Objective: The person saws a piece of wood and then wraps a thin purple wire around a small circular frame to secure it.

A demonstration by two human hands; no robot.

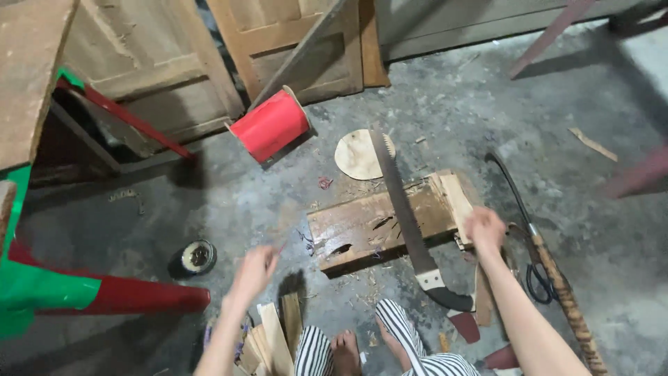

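Head cam: right hand (483, 228) closed on pale wood strip (456, 198) at end of worn brown plank (376, 226) on floor; left hand (254, 270) pinched small, item unclear. Curved handsaw (407, 219) lay across plank. Judged: positioning stage; next needs strip steadied.

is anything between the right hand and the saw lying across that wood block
Nothing visible does. The right hand rests at the right end of the wood block, and the saw lies across the block just to its left. Only bare block surface shows between them. The left hand is off to the left, over the floor.
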